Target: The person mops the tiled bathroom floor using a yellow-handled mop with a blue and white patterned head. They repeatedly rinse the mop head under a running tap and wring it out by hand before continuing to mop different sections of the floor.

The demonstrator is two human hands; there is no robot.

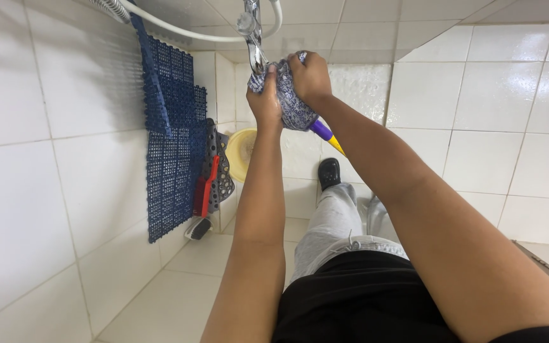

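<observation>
Both my hands are raised in front of a chrome tap [253,38] on the tiled wall. My left hand [264,98] and my right hand [310,76] squeeze a bunched blue-and-white mop head [292,105] right under the tap. A purple and yellow handle [326,134] runs down from the mop head, below my right wrist. My grey trouser leg and black shoe [329,172] show beneath my arms.
Blue plastic grid mats [171,133] lean against the left wall. A red brush [204,194] and a dark perforated piece stand beside them. A yellow basin [241,154] sits on the floor in the corner. A white hose [185,28] curves along the wall.
</observation>
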